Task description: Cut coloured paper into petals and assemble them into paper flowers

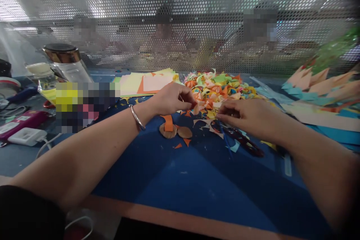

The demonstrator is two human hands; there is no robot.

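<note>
My left hand (180, 97), with a silver bangle at its wrist, hangs over the paper scraps with thumb and fingers pinched together. A small peach-coloured piece (196, 110) shows at its fingertips; I cannot make out what it is. To the right, my right hand (247, 114) has its fingers closed above the scraps, and anything in them is hidden. Just below it lie a dark red-brown tool (247, 143) and a thin blue stick (226, 141). Two round brown cardboard discs (185, 132) lie below my left hand, one partly covered by an orange paper strip (168, 123).
Behind my hands is a heap of colourful folded paper pieces (216, 84). Paper sheets (157, 82) are stacked left of it. Bottles (66, 63) and a white charger (26, 136) stand far left; peach-and-blue folded paper (315, 82) is at right. A perforated metal screen (197, 3) closes the back.
</note>
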